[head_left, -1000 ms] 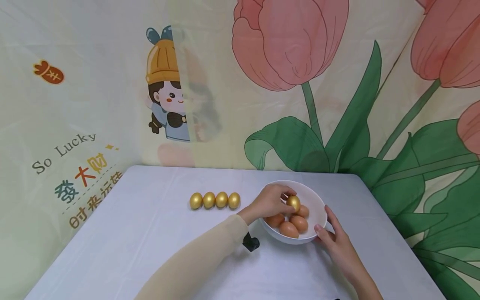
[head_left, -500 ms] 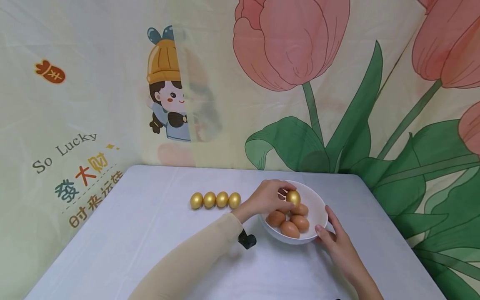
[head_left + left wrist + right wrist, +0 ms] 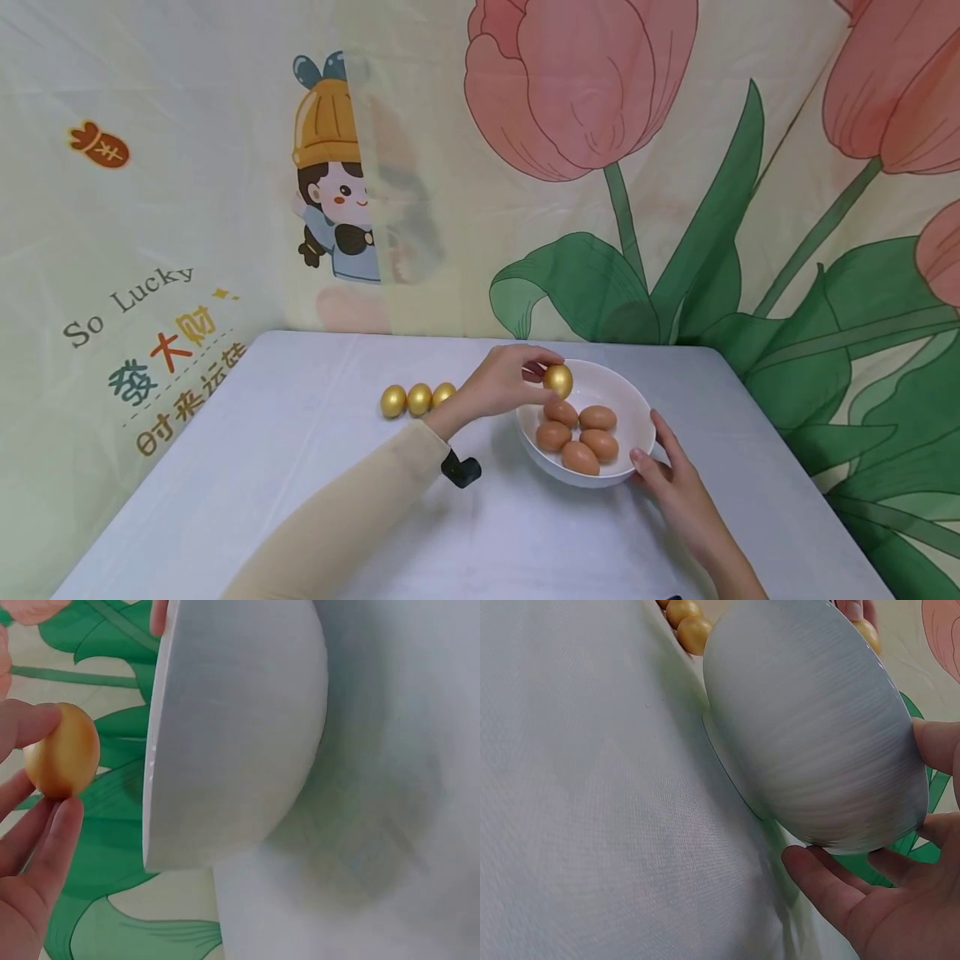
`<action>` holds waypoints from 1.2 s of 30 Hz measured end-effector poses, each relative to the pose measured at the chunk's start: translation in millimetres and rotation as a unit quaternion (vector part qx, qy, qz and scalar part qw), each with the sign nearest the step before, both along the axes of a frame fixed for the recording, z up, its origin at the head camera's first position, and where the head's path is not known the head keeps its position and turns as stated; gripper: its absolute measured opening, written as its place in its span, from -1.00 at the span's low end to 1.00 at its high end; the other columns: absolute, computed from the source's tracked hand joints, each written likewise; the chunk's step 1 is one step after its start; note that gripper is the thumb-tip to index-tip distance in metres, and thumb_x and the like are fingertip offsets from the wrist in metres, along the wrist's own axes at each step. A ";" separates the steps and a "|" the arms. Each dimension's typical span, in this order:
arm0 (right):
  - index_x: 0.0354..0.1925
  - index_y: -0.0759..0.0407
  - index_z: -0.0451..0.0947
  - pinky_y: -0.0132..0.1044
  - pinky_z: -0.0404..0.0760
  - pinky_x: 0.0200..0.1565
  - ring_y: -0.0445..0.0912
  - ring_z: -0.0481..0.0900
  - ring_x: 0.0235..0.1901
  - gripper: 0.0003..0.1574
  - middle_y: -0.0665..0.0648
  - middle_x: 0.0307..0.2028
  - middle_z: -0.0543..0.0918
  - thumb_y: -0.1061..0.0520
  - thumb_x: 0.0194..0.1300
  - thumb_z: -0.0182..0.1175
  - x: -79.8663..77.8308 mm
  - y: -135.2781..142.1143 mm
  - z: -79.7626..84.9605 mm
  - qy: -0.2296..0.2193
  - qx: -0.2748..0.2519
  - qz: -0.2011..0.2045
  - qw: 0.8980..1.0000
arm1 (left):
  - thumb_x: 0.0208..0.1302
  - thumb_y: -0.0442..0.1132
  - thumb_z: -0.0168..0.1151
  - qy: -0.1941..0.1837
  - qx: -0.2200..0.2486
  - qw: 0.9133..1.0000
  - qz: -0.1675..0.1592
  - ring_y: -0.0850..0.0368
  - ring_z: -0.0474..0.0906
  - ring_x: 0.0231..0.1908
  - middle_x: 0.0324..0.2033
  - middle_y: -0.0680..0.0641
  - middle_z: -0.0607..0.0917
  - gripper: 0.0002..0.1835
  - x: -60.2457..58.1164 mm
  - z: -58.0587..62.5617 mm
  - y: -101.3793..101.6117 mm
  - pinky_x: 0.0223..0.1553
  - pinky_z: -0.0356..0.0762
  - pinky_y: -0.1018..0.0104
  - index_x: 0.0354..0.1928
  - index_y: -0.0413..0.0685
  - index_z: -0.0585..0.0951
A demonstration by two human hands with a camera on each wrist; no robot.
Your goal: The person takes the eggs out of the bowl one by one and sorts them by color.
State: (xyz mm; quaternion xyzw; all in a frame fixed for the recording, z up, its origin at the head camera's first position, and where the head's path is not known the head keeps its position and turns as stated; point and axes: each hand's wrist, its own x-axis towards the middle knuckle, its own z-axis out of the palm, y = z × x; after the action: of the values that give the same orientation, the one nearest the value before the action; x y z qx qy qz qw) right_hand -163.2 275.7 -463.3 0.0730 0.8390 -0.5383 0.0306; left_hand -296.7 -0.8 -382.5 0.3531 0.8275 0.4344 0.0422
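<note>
My left hand pinches a golden egg between thumb and fingertips, over the left rim of a white bowl. In the left wrist view the same golden egg is off to the side of the bowl, apart from it. Several brown eggs lie in the bowl. My right hand grips the bowl's right side. Seen from the right wrist, the thumb is at the rim and the fingers are under the bowl's wall.
Left of the bowl, golden eggs stand in a row on the white-covered table; my left wrist hides the row's right end. A black wrist device hangs below the left cuff. A printed tulip backdrop rises behind the table.
My left hand has lifted the golden egg up and to the left, from above the brown eggs to the bowl's left rim. My right hand keeps its place on the bowl.
</note>
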 end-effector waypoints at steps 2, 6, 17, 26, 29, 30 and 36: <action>0.73 -0.23 -0.44 -0.04 0.59 0.30 0.37 0.30 0.51 0.16 0.36 0.69 -0.15 -0.36 0.60 0.09 -0.2 -0.2 -0.2 0.000 -0.001 -0.001 1.000 | 0.24 -0.20 0.59 0.001 0.005 1.000 0.005 0.29 0.71 0.01 0.11 0.12 0.75 -0.46 0.1 2.2 -7.1 0.08 0.67 0.46 0.27 0.02 0.70; 0.73 -0.23 -0.44 -0.03 0.59 0.30 0.37 0.30 0.51 0.17 0.36 0.69 -0.16 -0.37 0.59 0.09 -0.7 -0.3 0.1 -0.001 0.001 -0.002 1.000 | 0.21 -0.22 0.62 -0.002 0.020 1.000 0.016 0.26 0.72 0.00 0.09 0.12 0.76 -0.44 -1.0 4.7 -21.9 0.07 0.68 0.44 0.27 0.02 0.70; 0.73 -0.23 -0.45 -0.04 0.59 0.29 0.38 0.30 0.51 0.18 0.37 0.68 -0.15 -0.38 0.58 0.09 -1.6 -0.8 2.0 -0.003 0.001 -0.003 1.000 | 0.22 -0.21 0.62 -0.001 0.049 0.998 0.039 0.21 0.71 0.03 0.13 0.14 0.74 -0.43 -4.4 6.5 -60.2 0.12 0.70 0.33 0.28 0.01 0.69; 0.74 -0.19 -0.40 -0.06 0.58 0.31 0.36 0.31 0.52 0.13 0.36 0.68 -0.11 -0.34 0.61 0.08 0.6 -0.9 1.5 0.012 -0.001 0.001 1.000 | 0.22 -0.19 0.61 0.005 0.032 0.996 0.079 0.19 0.71 0.03 0.09 0.16 0.76 -0.46 -5.7 3.9 -97.3 0.11 0.70 0.31 0.26 0.10 0.71; 0.74 -0.20 -0.41 -0.07 0.58 0.31 0.37 0.30 0.52 0.14 0.36 0.67 -0.11 -0.34 0.61 0.08 0.8 -0.5 0.8 0.009 -0.002 0.002 1.000 | 0.22 -0.18 0.61 0.005 0.022 0.996 0.084 0.18 0.72 0.03 0.09 0.14 0.76 -0.47 -7.3 1.2 -109.0 0.13 0.71 0.27 0.25 0.10 0.71; 0.73 -0.20 -0.42 -0.07 0.58 0.31 0.37 0.29 0.52 0.15 0.37 0.67 -0.12 -0.35 0.61 0.08 0.6 -0.4 0.4 0.008 -0.002 0.002 1.000 | 0.22 -0.19 0.61 0.006 0.019 0.996 0.086 0.17 0.72 0.03 0.09 0.14 0.76 -0.47 -7.9 0.3 -113.2 0.13 0.71 0.25 0.25 0.10 0.71; 0.73 -0.23 -0.42 -0.07 0.57 0.31 0.36 0.30 0.52 0.15 0.36 0.68 -0.12 -0.35 0.60 0.09 0.3 -0.6 -1.1 0.004 -0.003 -0.001 1.000 | 0.20 -0.18 0.62 0.017 0.008 0.995 0.102 0.14 0.73 0.02 0.10 0.09 0.77 -0.45 -13.1 -7.4 -142.8 0.12 0.72 0.24 0.25 0.07 0.71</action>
State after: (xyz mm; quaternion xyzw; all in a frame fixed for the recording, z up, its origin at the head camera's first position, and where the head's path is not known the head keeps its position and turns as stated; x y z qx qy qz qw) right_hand -162.9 275.2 -464.3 0.0713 0.8376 -0.5409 0.0270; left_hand -309.8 -143.7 -389.8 0.2745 0.8565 0.4366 -0.0194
